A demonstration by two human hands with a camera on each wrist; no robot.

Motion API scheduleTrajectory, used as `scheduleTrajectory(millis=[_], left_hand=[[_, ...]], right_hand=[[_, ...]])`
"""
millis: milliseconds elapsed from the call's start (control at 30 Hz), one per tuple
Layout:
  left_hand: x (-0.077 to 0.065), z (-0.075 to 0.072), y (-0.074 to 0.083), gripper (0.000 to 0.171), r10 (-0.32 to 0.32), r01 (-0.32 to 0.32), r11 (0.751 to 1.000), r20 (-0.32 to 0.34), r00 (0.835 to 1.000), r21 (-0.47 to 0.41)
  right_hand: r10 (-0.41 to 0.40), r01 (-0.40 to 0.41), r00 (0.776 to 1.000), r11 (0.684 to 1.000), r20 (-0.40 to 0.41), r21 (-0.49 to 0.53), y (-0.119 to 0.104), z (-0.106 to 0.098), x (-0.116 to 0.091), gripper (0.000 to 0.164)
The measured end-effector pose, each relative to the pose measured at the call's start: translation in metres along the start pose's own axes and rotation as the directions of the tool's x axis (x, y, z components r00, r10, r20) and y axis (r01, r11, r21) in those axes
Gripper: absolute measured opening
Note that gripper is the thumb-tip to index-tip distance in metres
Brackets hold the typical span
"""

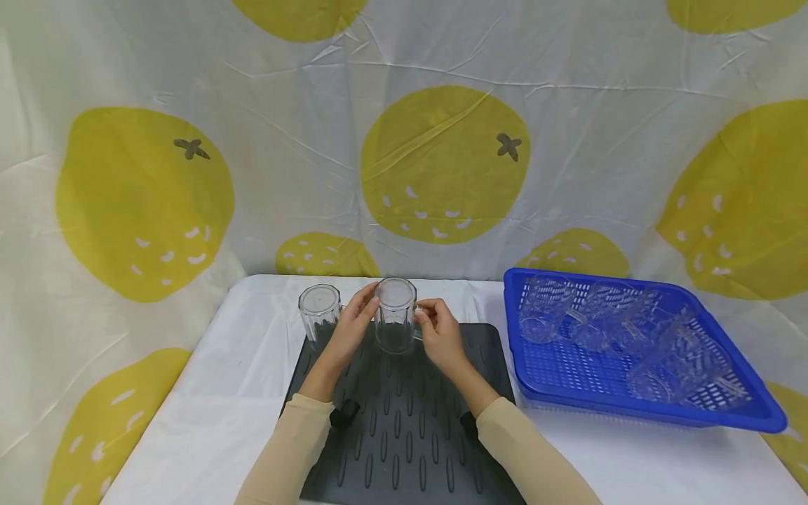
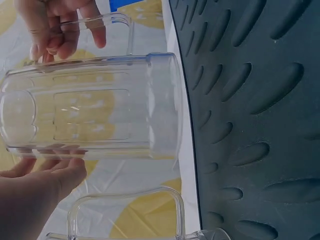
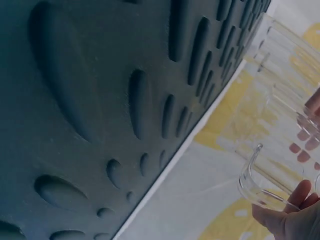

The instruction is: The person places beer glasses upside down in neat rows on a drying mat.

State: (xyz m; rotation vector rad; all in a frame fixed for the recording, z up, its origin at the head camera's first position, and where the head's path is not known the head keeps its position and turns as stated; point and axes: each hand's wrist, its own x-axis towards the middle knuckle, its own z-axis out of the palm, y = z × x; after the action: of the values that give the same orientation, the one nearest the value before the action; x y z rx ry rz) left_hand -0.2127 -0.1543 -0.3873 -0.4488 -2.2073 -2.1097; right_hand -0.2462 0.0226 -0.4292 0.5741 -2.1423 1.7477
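A clear glass mug (image 1: 395, 322) is held with its base up and its mouth down over the back of the black ridged mat (image 1: 398, 421). My left hand (image 1: 348, 328) holds the left side of this mug, fingers and thumb along its wall. On the other side, my right hand (image 1: 443, 338) grips the handle, which shows in the right wrist view as a clear loop (image 3: 245, 182). The left wrist view shows the mug's rim close to the mat; whether they touch, I cannot tell. Another upturned glass mug (image 1: 319, 315) stands at the mat's back left corner, beside my left hand.
To the right, a blue plastic basket (image 1: 555, 389) contains several clear glass mugs (image 1: 653, 372) lying on their sides. A white cloth (image 1: 208, 400) covers the table. Behind it hangs a white curtain (image 1: 297, 154) printed with yellow lemons.
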Motion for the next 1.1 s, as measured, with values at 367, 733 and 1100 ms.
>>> scheduleTrajectory(millis=[367,733,1100], left_hand=[[0.004,0.000,-0.028,0.065,-0.167,0.167,0.984,-0.005,0.986,0.062],[0.003,0.003,-0.035,0.068,-0.142,0.142,0.990,-0.034,0.989,0.010],[-0.006,0.009,-0.009,0.067,-0.111,0.111,0.994,-0.032,0.993,0.013]], right_hand=[[0.039,-0.036,0.996,0.998,0.078,-0.047,0.019,0.004,-0.004,0.016],[0.046,-0.040,0.995,0.996,0.086,-0.079,0.024,0.004,-0.004,0.015],[0.083,-0.071,0.990,0.992,0.112,-0.107,0.018,0.001,-0.003,0.016]])
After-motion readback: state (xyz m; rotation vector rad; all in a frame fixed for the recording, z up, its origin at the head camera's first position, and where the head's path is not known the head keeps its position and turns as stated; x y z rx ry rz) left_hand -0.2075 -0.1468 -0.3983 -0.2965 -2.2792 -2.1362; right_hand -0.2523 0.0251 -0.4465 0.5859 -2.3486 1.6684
